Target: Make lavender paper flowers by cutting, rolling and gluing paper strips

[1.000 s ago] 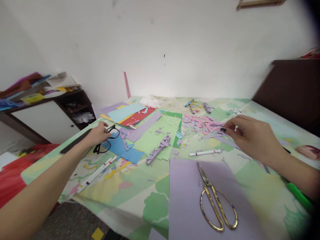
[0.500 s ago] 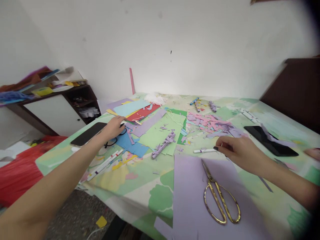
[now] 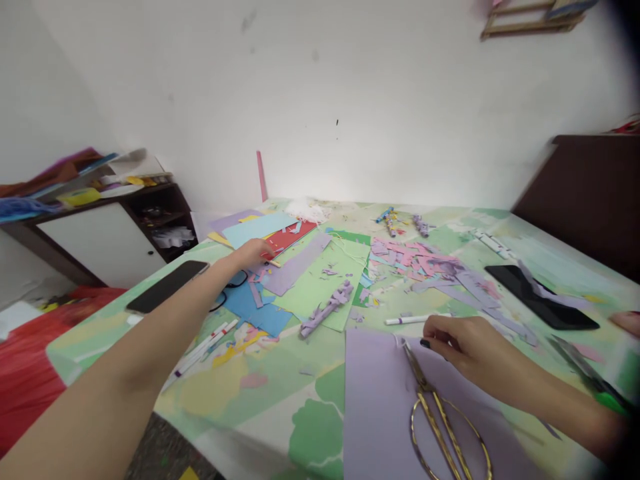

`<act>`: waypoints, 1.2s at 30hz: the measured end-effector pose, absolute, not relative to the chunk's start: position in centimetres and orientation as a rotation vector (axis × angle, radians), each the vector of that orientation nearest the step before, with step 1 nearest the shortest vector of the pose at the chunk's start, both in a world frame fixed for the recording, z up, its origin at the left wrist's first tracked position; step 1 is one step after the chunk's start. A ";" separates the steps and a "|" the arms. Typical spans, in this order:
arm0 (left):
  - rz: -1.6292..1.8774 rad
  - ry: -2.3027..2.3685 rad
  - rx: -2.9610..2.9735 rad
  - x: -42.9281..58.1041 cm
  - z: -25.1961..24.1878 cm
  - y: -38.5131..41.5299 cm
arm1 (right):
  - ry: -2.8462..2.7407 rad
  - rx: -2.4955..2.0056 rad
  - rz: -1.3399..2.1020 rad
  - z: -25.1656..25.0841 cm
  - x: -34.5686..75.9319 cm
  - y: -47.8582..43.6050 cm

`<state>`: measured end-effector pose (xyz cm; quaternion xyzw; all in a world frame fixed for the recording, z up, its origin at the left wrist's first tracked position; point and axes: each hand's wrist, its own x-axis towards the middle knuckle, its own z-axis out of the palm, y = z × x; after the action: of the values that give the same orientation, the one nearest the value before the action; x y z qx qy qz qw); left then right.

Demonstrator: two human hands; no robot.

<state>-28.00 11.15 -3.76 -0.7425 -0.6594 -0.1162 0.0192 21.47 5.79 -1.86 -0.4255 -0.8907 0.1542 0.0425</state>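
My left hand (image 3: 254,252) reaches over the paper pile at the left, its fingers smeared by motion. Beneath its fingertips lie a short wooden stick (image 3: 273,263) and a red sheet (image 3: 295,235); contact cannot be made out. Curled closed, my right hand (image 3: 457,343) is over the upper edge of a purple sheet (image 3: 373,400); whatever its fingers may hold is hidden. Gold-handled scissors (image 3: 423,383) lie on that sheet, tips near my right thumb. Just behind this hand is a white marker (image 3: 407,320). A paper-wrapped purple roll (image 3: 327,310) rests on a light green sheet (image 3: 313,287).
Pink and purple scraps (image 3: 417,257) spread across the middle right. Phones lie at the left (image 3: 167,285) and right (image 3: 543,297). Other scissors (image 3: 580,363) and part of another person's hand (image 3: 627,322) show at the right edge. Blue paper (image 3: 260,310) and markers (image 3: 200,350) sit front left.
My left hand has moved right and forward, over the stick and red sheet. My right hand has come closer to the scissor tips and the purple sheet's edge. The view has tilted up slightly.
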 end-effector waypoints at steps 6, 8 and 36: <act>-0.361 -2.173 -2.259 -28.1 -4.3 10.5 | -2.727 -1.282 0.505 -2.1 21.1 5.9; -0.415 -2.207 -2.238 -28.0 -4.3 10.1 | -2.716 -1.289 0.487 -2.1 21.1 6.1; -2.393 -1.877 -2.704 0.7 2.9 3.0 | -1.542 -0.694 1.452 1.5 16.7 4.2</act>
<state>0.66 3.00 2.92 -0.5941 -0.4125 -0.5258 -0.4476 16.70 4.21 1.48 -0.2796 -0.6210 0.5848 0.4407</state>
